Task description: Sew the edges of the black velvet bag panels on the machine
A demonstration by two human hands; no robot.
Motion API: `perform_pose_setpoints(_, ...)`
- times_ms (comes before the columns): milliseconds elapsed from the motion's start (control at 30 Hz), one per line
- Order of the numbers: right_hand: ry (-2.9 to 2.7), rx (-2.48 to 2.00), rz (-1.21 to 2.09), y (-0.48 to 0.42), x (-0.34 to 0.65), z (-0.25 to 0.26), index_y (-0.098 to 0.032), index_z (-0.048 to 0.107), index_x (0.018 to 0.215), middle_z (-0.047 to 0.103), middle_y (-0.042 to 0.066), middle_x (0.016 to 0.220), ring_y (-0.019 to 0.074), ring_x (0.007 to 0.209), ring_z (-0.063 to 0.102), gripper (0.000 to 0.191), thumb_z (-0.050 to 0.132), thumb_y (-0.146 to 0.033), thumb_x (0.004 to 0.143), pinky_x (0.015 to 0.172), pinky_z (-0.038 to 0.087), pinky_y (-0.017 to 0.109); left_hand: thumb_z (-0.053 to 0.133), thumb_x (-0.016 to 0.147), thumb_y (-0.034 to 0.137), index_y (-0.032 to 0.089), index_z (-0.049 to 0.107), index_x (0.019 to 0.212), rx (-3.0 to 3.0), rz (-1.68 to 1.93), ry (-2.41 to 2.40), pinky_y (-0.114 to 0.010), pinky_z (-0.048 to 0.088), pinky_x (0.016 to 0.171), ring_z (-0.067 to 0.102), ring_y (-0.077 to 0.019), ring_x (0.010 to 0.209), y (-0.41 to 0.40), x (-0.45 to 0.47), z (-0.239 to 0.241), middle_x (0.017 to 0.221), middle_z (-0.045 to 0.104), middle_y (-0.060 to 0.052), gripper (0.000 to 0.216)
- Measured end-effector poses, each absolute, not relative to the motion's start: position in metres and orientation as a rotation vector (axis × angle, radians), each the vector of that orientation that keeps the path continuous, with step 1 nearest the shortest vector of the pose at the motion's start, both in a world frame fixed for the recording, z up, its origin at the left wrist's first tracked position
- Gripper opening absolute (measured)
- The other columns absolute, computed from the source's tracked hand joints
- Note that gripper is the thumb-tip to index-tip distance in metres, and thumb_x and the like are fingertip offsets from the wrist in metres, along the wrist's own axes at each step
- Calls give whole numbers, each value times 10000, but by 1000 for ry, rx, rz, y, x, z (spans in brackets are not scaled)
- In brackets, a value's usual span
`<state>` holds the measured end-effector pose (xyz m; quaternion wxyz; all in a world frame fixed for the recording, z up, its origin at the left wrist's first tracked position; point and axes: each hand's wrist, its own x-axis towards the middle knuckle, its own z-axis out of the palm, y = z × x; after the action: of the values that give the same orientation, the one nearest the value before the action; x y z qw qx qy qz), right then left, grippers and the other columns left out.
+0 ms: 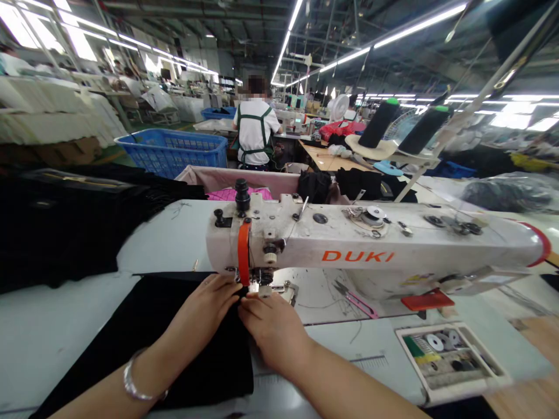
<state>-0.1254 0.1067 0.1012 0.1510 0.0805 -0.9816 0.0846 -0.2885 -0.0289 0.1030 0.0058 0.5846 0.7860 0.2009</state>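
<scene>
Pressing down with both hands, we hold a piece of black fabric (pixel 174 337) flat on the pale table (pixel 48 337) right at the needle end of the white sewing machine (pixel 371 247). Our left hand (pixel 205 308) lies palm down on the cloth, fingers stretched toward the presser foot (pixel 257 285) and touching the fabric edge just beside it. Our right hand (pixel 271 326) rests partly on the cloth edge, fingers narrow and together, their tips meeting those of the left hand just near of the foot (whether they pinch a fold we cannot tell). A silver bangle (pixel 135 384) sits on the left wrist.

The fabric spreads from the foot toward the near left of the table. To the right of the hands, pink-handled snips (pixel 356 299) lie on the machine bed, and further right a shallow tray (pixel 449 355) holds bobbins and small parts. Far left, a heap of black garments (pixel 65 227) lies on the table, with a blue basket (pixel 174 151) beyond it. Two dark thread cones (pixel 402 125) stand on a rack at the far right. Further off, a person in a white shirt (pixel 255 131) stands facing away.
</scene>
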Motion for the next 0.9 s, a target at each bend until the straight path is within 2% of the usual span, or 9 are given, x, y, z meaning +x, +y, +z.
perform_pose_setpoints(100, -2790, 231, 263, 104, -125, 101, -70, 671, 1215, 732, 168, 1155, 288, 1159, 642, 241, 603, -115, 988, 973, 550, 431, 488, 944, 129, 214, 716, 1312, 1943, 593, 2383, -432, 497, 1165, 640, -255, 1312, -46, -286, 99, 1371, 723, -85, 442)
perform_pose_setpoints(300, -2833, 222, 289, 102, -126, 110, -68, 669, 1202, 734, 174, 1171, 303, 1198, 626, 267, 608, -118, 946, 980, 536, 448, 445, 923, 93, 229, 717, 1318, 2055, 531, 2295, -426, 456, 1206, 638, -225, 1324, -48, -305, 95, 1392, 715, -69, 498)
perform_pose_setpoints(400, -2833, 218, 297, 104, -125, 111, -75, 672, 1199, 739, 164, 1177, 297, 1196, 628, 265, 579, -129, 957, 987, 525, 444, 464, 918, 87, 236, 723, 1304, 2091, 523, 2284, -421, 447, 1215, 631, -217, 1332, -45, -304, 96, 1380, 723, -58, 489)
perform_pose_setpoints(633, -2779, 224, 336, 112, -122, 107, -119, 678, 1189, 753, 116, 1166, 248, 1182, 645, 235, 519, -115, 1015, 1009, 498, 401, 422, 995, 108, 149, 703, 1324, 2111, 538, 2371, -450, 509, 1161, 663, -255, 1289, -43, -283, 97, 1367, 722, -125, 434)
perform_pose_setpoints(900, -2781, 251, 253, 106, -124, 105, -131, 690, 1119, 752, 126, 1144, 266, 1170, 647, 192, 569, -103, 973, 993, 522, 411, 417, 1010, 102, 141, 709, 1309, 2227, 531, 2356, -395, 529, 1139, 683, -226, 1262, -44, -291, 101, 1345, 737, -107, 421)
